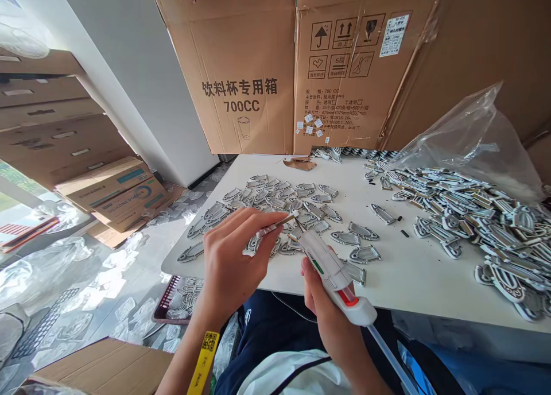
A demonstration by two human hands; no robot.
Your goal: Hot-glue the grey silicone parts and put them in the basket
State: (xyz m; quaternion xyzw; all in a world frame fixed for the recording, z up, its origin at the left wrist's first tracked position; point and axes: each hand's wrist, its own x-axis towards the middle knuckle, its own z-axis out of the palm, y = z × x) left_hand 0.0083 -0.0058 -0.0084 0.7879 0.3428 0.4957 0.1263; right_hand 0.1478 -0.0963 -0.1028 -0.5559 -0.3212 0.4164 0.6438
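My left hand (235,257) pinches a small flat grey-and-white piece (274,225) between thumb and fingers, held above the table and tilted. My right hand (329,309) is wrapped round a white hot glue gun (326,263) with a red part near its rear, and a long translucent glue stick (394,357) comes out of its back. The gun's thin nozzle (300,225) is at or very near the end of the piece; contact is hard to tell. Many similar grey-and-white pointed frames (282,191) lie spread on the white table (275,277) behind my hands.
A big heap of similar pieces (486,211) covers the table's right side, beside a clear plastic bag (473,136). Tall cardboard boxes (253,50) stand along the back. A dark red basket (160,310) with pieces sits below the left edge. Plastic bags (94,286) litter the floor.
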